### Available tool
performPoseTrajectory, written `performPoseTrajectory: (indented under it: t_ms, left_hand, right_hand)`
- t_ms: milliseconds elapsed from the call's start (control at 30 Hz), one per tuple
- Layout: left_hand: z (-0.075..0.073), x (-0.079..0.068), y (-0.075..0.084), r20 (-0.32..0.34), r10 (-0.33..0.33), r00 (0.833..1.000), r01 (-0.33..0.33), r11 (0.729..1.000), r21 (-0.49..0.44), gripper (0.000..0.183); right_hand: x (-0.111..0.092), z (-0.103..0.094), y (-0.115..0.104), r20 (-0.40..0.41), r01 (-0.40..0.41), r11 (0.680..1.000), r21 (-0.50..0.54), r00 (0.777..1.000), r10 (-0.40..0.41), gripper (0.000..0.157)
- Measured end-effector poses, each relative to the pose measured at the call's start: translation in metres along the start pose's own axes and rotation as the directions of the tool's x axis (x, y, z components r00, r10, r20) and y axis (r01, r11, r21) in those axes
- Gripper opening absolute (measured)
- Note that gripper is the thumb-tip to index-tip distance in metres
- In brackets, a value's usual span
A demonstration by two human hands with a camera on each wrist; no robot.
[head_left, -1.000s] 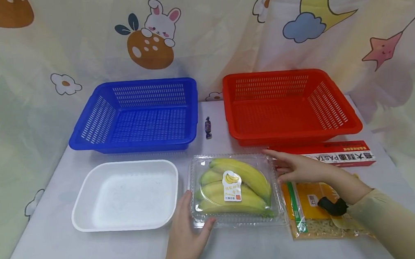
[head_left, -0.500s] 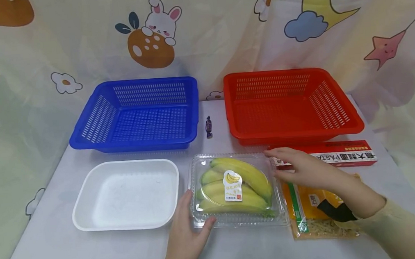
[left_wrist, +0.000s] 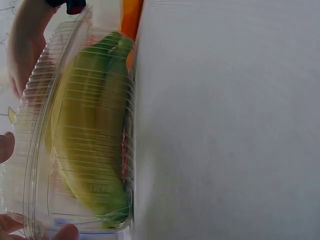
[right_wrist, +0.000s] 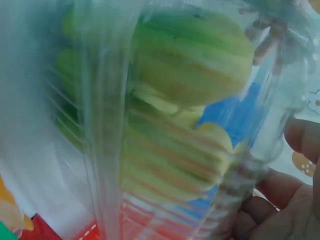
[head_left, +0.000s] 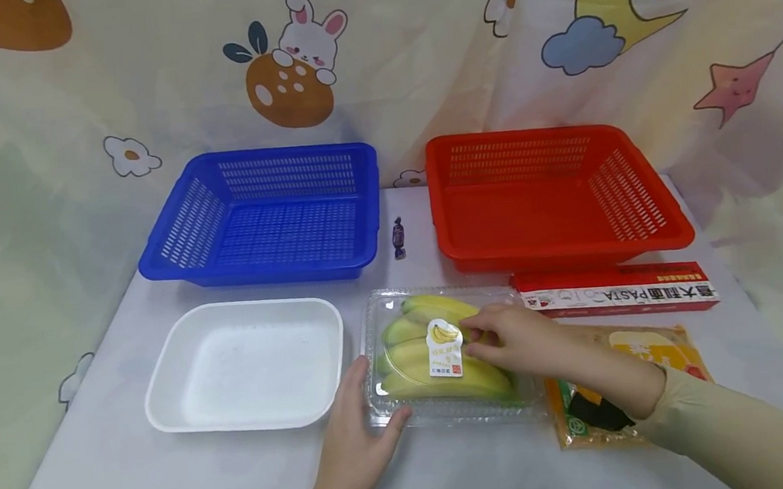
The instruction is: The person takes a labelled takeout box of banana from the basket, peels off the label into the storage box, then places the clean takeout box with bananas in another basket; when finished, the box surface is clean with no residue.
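A clear plastic clamshell box [head_left: 462, 415] of bananas [head_left: 414, 386] lies on the white table, with a banana label [head_left: 445, 348] on its lid. My left hand [head_left: 353, 442] rests against the box's near left corner, fingers along the left side and thumb by the front edge. Over the right part of the lid is my right hand [head_left: 511, 335], fingers bent and thumb and forefinger close to the label. The right wrist view shows that thumb [right_wrist: 302, 140] apart from the forefinger, with nothing plainly between them; whether they touch the lid I cannot tell.
A blue basket [head_left: 261, 275] and a red basket [head_left: 567, 251] stand at the back, with a wrapped candy [head_left: 399, 238] between them. A white tray [head_left: 249, 424] is at left. At right lie a red pasta box [head_left: 619, 294] and a yellow-orange food packet [head_left: 652, 342].
My right hand has moved left from the box's right edge to above the lid near the label. The left hand stays at the near left corner. The view has shifted slightly.
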State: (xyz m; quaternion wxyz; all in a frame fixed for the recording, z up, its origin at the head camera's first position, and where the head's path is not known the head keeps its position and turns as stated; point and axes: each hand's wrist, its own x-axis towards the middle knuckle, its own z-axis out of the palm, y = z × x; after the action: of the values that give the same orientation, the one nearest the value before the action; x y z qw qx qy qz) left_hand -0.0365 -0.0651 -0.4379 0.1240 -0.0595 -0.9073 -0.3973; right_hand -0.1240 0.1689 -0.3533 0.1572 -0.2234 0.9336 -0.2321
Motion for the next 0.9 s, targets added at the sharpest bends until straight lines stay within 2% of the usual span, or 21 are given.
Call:
performPoseTrajectory:
  t_ms: [267, 667, 900]
  left_hand:
    - [0.0006, -0.0007, 0.0007, -0.004, 0.01, 1.0, -0.01, 1.0, -0.007, 0.079]
    - [-0.0008, 0.001, 0.0019, 0.002, -0.006, 1.0, 0.006, 1.0, -0.024, 0.082]
    - [-0.0015, 0.0012, 0.0024, 0.007, -0.023, 1.0, 0.023, 0.999, -0.038, 0.082]
  right_hand:
    - [0.0009, 0.0016, -0.0015, 0.02, -0.061, 0.998, 0.025, 0.998, 0.061, 0.037]
    - [0.0032, 0.003, -0.0003, 0.025, -0.088, 0.988, 0.124, 0.996, 0.086, 0.036]
    - [0.0023, 0.0051, 0.001, 0.005, -0.068, 0.988, 0.135, 0.998, 0.068, 0.034]
